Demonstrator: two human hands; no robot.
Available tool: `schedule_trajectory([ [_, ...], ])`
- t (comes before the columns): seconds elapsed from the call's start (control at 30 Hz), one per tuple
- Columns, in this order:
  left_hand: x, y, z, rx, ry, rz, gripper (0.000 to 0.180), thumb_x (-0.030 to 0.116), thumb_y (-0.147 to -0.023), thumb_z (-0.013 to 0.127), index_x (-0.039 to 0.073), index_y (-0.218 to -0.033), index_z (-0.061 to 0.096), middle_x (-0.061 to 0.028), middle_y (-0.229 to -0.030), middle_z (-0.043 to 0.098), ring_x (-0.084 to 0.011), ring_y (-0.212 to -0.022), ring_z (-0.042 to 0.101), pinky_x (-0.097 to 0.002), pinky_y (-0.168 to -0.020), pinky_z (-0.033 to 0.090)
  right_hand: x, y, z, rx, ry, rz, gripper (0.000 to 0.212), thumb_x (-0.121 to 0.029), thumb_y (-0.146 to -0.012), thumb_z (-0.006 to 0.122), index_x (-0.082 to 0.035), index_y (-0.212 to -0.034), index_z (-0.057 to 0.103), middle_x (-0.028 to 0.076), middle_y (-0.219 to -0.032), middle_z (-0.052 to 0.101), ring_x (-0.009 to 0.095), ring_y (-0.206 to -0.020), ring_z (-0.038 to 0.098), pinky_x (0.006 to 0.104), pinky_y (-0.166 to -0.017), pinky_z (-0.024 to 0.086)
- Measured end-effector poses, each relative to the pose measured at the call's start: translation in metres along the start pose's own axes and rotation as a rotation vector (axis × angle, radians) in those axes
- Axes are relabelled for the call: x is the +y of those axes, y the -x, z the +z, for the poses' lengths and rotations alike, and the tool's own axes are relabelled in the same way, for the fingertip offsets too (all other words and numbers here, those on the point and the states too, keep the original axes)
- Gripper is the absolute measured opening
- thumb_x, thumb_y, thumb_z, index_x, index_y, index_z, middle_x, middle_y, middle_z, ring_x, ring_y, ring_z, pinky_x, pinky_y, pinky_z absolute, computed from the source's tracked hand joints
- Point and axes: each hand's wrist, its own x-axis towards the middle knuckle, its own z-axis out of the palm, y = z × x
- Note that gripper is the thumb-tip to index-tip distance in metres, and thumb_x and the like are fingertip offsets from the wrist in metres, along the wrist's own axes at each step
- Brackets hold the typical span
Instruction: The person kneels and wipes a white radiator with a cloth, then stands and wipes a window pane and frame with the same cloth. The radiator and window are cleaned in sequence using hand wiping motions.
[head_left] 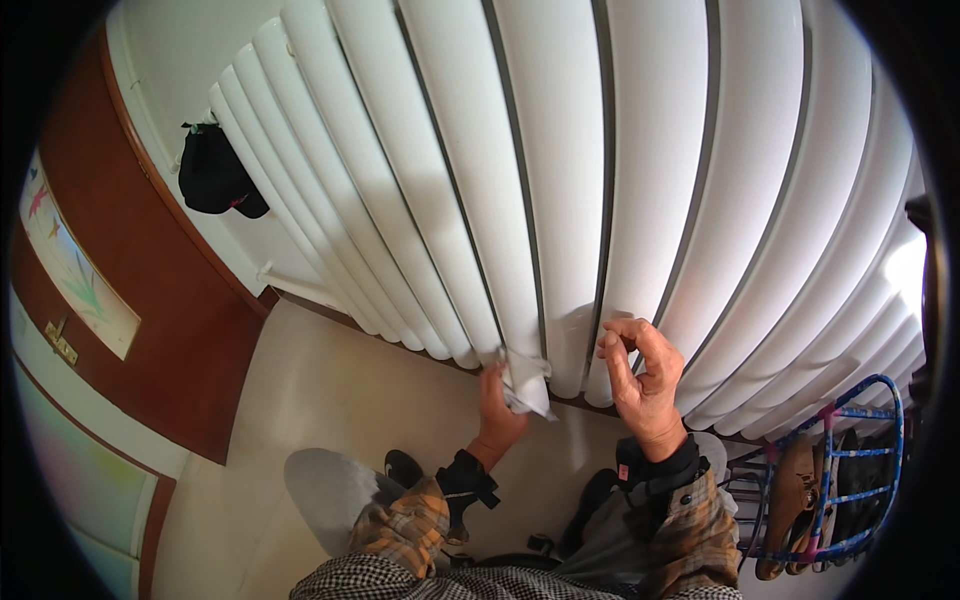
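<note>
While the left hand (495, 410) grips a crumpled, thin white cloth (526, 382) before the foot of the tall, white, ribbed radiator (552, 160), the right hand (648, 390) curves its thumb and forefinger toward each other near the radiator; whether their tips meet, I cannot tell.

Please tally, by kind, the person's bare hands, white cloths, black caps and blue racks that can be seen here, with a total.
Bare hands: 2 (left hand, right hand)
White cloth: 1
Black cap: 1
Blue rack: 1
Total: 5
</note>
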Motion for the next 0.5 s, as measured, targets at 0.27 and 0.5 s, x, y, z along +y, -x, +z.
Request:
schedule_trajectory([
  [0.27,0.147,-0.183,-0.054,0.528,-0.286,0.616,0.096,0.014,-0.065,0.090,0.004,-0.149,0.044,-0.0272,-0.150,0.040,-0.0449,-0.137,0.039,-0.0544,-0.110,0.034,0.000,-0.001,0.000,0.059,-0.011,0.051,0.006,0.007,-0.092,0.064,0.004,-0.098,0.064,0.008,-0.081,0.066,0.013,-0.064,0.061,0.0250,-0.061,0.049],
  [0.5,0.114,-0.121,-0.018,0.280,-0.451,0.598,0.053,0.004,-0.075,0.075,-0.011,-0.123,0.060,-0.0355,-0.156,0.033,-0.0521,-0.143,0.031,-0.0616,-0.112,0.030,0.001,-0.002,-0.001,0.086,-0.002,0.075,0.005,0.007,-0.092,0.064,0.005,-0.097,0.064,0.009,-0.081,0.067,0.013,-0.066,0.063,0.0249,-0.062,0.050],
])
